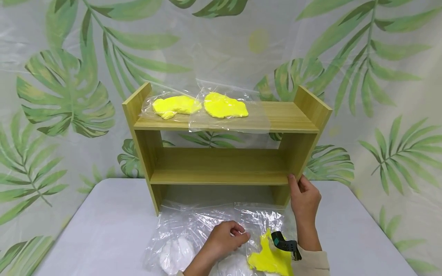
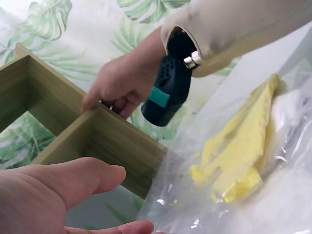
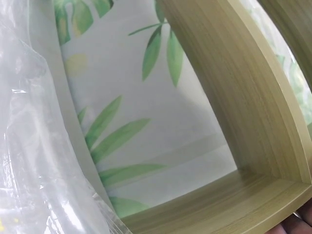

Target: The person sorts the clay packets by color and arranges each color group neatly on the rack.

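A two-tier wooden shelf (image 1: pixel 221 167) stands upright on the table. My right hand (image 1: pixel 305 199) grips the front edge of its right side panel, level with the lower board; in the right wrist view only some fingertips (image 3: pixel 295 225) show, outside the panel. Over the plastic bags in front of the shelf hovers my left hand (image 1: pixel 226 238), with nothing seen in it. Its thumb (image 2: pixel 92 178) and fingers stand apart in the left wrist view. Beneath and beside it lie bagged white clay-like lumps (image 1: pixel 177 255) and a flattened yellow clay-like piece (image 1: pixel 272 257).
Two clear bags with yellow clay-like lumps (image 1: pixel 177 105) (image 1: pixel 224 105) lie on the shelf's top board, left and centre. The white table (image 1: pixel 93 230) extends to both sides. Behind it hangs a leaf-patterned curtain (image 1: pixel 221 46). A dark wrist device (image 1: pixel 284 243) sits on the right wrist.
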Tool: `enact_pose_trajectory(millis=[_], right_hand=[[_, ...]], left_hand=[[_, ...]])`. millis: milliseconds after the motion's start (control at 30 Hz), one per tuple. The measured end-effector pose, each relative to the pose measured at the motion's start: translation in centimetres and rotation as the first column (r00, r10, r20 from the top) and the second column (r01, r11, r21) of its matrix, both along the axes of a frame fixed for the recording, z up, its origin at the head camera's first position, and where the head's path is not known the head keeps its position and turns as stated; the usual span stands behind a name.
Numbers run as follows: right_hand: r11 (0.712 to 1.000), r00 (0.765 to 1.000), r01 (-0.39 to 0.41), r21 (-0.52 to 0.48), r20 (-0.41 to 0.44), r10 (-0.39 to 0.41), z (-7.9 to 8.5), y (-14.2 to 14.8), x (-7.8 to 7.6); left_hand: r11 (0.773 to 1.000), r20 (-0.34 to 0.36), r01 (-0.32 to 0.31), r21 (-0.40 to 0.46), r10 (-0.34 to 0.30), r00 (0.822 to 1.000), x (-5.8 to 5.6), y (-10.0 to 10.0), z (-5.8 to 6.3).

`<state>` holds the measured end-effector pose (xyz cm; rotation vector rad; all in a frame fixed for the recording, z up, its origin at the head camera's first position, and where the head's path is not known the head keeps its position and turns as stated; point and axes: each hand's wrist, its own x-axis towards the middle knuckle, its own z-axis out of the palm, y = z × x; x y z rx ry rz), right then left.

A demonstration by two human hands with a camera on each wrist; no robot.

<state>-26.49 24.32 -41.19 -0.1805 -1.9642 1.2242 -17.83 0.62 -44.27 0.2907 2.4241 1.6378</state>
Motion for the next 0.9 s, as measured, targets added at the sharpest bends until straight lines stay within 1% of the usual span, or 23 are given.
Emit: enact_pose_trajectory(millis=[267,367,533,733,900], right_hand=[[1.000,1.000,-0.001,0.010,0.001,0.001,0.0,0.1,-0.2],[1.000,1.000,-0.002,0.006,0.008,0.002,-0.1,0.1,-0.1],[1.000,1.000,-0.005,-0.004,0.016,0.005,0.0,0.0,-0.1],[1.000,1.000,-0.011,-0.022,0.015,0.011,0.1,0.0,-0.1],[1.000,1.000,-0.011,-0.016,0.004,0.011,0.0,-0.1,0.0]], left_hand=[[0.999,0.015,-0.001,-0.032,0.001,1.000,-0.2,0.1,-0.9],[0.999,0.017,0.012,-0.043,-0.012,1.000,-0.3,0.1,-1.5],[0.999,-0.004,0.028,-0.030,-0.028,1.000,-0.7,0.2,-2.4],[1.000,-0.030,0.009,-0.017,-0.010,1.000,-0.9,0.5,-3.3],[1.000,-0.034,-0.004,-0.021,0.003,0.999,-0.9,0.8,-3.6]])
